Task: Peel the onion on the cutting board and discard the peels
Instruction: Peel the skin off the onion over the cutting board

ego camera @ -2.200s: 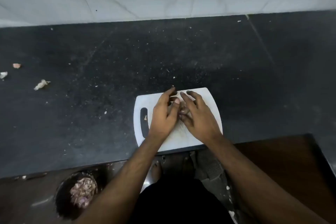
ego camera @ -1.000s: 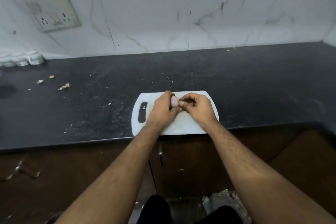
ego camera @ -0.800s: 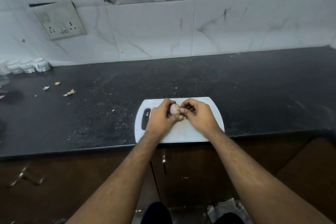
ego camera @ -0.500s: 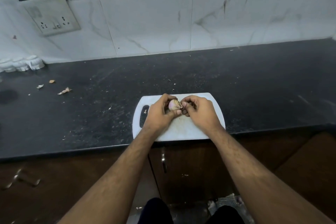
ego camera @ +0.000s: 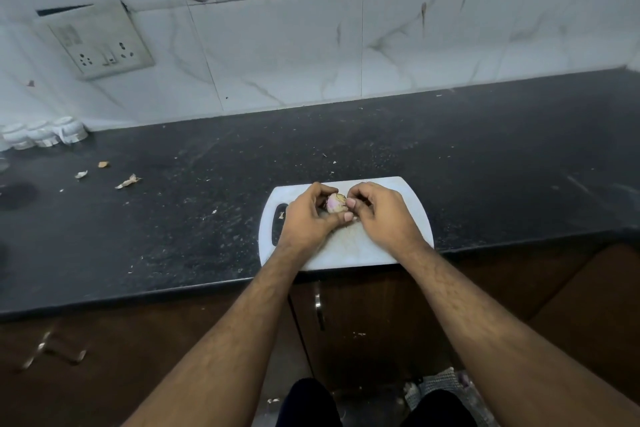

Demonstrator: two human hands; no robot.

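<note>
A small pale pink onion is held just above a white cutting board that lies at the front edge of the black counter. My left hand cups the onion from the left, thumb under it. My right hand presses its fingertips against the onion's right side, pinching at the skin. Much of the onion is hidden by my fingers. A small scrap of peel lies by the board's handle slot.
Bits of peel lie scattered on the black counter at the left. Small white jars stand against the tiled wall at far left. A socket plate sits on the wall. Brown cabinet doors are below the counter edge.
The view tilted up from the floor and bin to the wall. Both hands lifted the onion off the board and turned it; more of its pink surface now shows between the fingers.
</note>
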